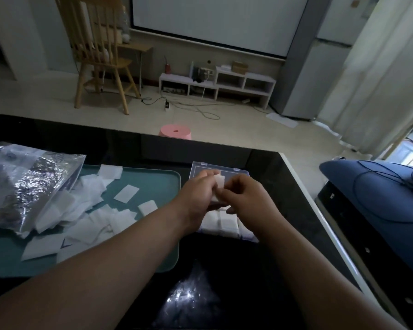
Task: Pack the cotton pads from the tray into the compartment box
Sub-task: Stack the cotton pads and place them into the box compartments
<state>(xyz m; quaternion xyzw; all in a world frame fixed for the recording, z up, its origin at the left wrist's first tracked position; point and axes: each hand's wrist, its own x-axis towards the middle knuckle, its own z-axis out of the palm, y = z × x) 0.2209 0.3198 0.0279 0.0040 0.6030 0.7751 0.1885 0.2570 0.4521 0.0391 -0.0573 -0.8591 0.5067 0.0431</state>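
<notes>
From the head view, the left hand (198,194) and the right hand (246,198) are meeting over the compartment box (241,173), and both are closing their grip on one small white cotton pad (219,181). The left fingers are pinching its left edge while the right fingertips are curling in against its lower corner. The pad is sticking up between the two hands, above the middle of the box and clear of its walls. Whether it is a single pad or several pressed together cannot be told. The box is clear plastic with its lid standing open at the far side, and packed pads (227,221) are filling the near row of compartments just below the hands. The teal tray (153,177) is lying just left of the box, its right rim near the box's left wall, and the left forearm is crossing over its near right corner. Loose pads (126,193) are lying scattered and overlapping across it – flat, thin, square, white – beside a crinkled plastic bag (22,184) resting on its left part. The black glossy counter (260,270) is showing bare room in front of the box, between the forearms, while its white right edge is running close along the box's right side.
</notes>
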